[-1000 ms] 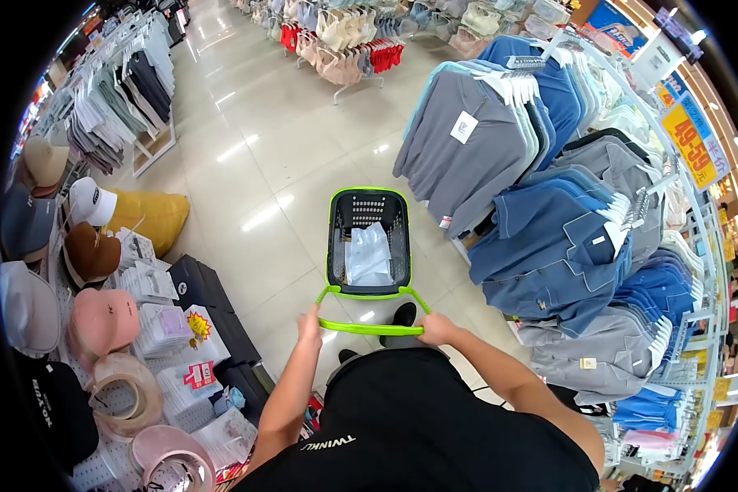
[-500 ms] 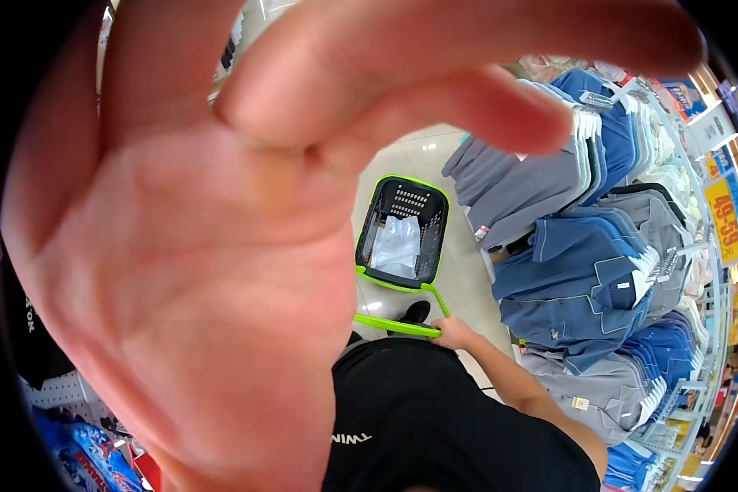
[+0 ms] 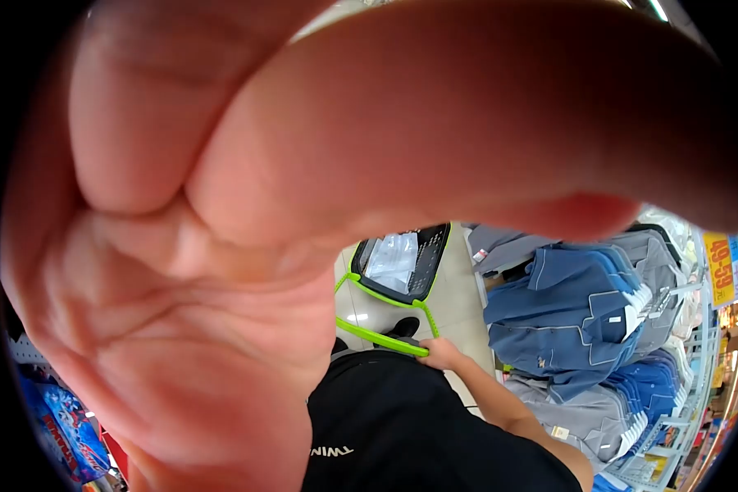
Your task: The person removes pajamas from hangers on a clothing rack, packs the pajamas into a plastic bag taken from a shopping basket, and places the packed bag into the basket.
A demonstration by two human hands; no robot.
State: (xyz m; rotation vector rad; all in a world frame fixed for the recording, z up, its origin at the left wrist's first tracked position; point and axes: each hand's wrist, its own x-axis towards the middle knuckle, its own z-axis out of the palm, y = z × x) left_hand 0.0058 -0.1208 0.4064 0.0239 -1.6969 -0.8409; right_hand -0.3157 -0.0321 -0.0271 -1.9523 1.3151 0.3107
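My left hand (image 3: 205, 246) fills the left and upper part of the view, very close to the camera, palm towards it. Its fingers are curled and pressed together, and whatever they may hold is hidden. Lower down, my right hand (image 3: 443, 354) grips the right end of a green handle (image 3: 381, 338). That handle belongs to a black basket (image 3: 425, 275) with a green rim, partly covered by my left hand. Inside the basket lies a pale plastic package (image 3: 393, 261).
Blue shirts (image 3: 562, 316) and grey shirts (image 3: 582, 414) hang on a rack at the right. A yellow price sign (image 3: 722, 271) stands beyond them. Bright blue packages (image 3: 70, 435) show at the lower left. One dark shoe (image 3: 407, 327) is beside the handle.
My left hand has let go of the handle and risen to the camera, where its fingers have curled further. My right hand stays on the handle. The view has shifted.
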